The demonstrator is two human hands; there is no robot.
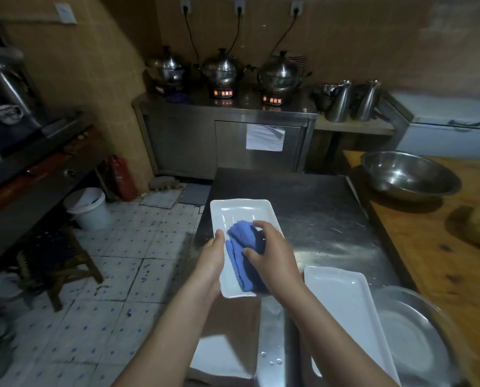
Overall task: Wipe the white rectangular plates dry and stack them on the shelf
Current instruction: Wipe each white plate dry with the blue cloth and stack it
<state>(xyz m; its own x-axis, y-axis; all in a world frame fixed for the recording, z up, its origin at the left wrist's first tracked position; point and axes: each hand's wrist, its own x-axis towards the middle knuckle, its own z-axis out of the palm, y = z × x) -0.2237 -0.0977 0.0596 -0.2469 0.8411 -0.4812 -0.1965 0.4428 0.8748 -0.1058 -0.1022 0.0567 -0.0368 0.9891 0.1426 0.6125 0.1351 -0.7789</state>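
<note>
Head view looks down at a steel table (317,213). Well to the left of the table, on the tiled floor, stands a white bucket (86,208), with a wooden stool (57,258) nearer the camera. A red fire extinguisher (122,177) leans at the wall, left of the table's far corner.

At the table's near left corner, the left hand (212,258) grips a white rectangular plate (234,212) by its left long edge. The thumb lies on the rim and the fingers are hidden beneath. The plate reaches out past the table's left edge; whether it touches the tabletop cannot be told.

Inside the plate lies a folded blue cloth (240,247). The right hand (275,255) holds it from above, fingers curled over the bunched cloth and thumb pressed against its near side.

On the table's near right part a second plate (345,308) lies face up, its right long edge overlapping the rim of a round steel basin (412,339). A few water drops (272,361) sit on the table's near edge.

Just right of the table runs a wooden counter (428,261) with a large steel bowl (409,174) on it. Beyond the table's far edge, a steel cabinet (191,141) carries 3 lidded pots (222,71).
</note>
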